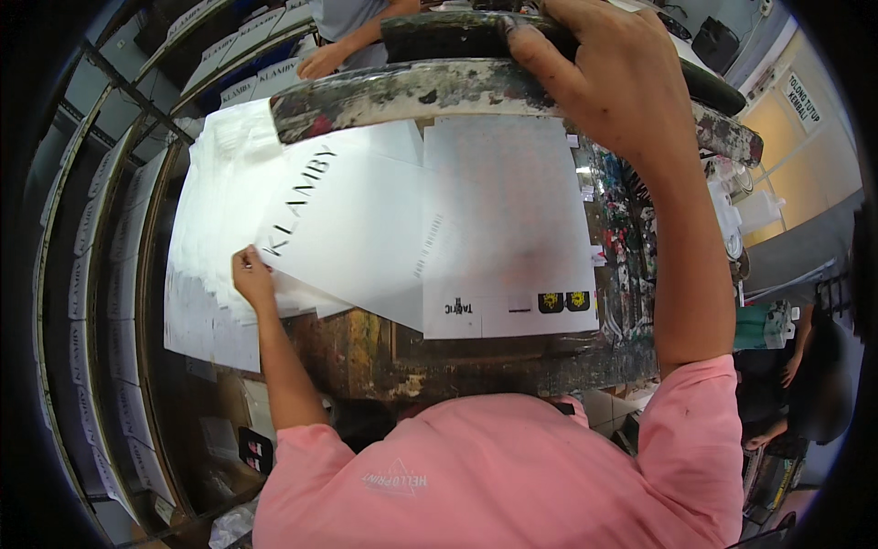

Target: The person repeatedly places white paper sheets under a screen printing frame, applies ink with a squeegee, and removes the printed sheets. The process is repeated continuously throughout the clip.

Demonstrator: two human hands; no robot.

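My left hand (251,277) pinches the left edge of a white sheet (366,201) with black lettering. The sheet lies tilted, its left part over a fanned stack of white sheets (212,206). Its right part meets a pale board (512,210) with small dark prints along the near edge; which lies on top there is hard to tell. Up high, my right hand (613,73) grips the paint-stained bar of a raised screen-printing frame (430,91), thumb on the near side. The frame's far parts are mostly hidden.
Under the papers is a paint-smeared worktable (384,357). Racks of printed sheets (137,320) stand along the left. Beyond the frame is another person's hand (322,62). At right are plastic bottles (757,212), a green container (766,325) and another person (814,375).
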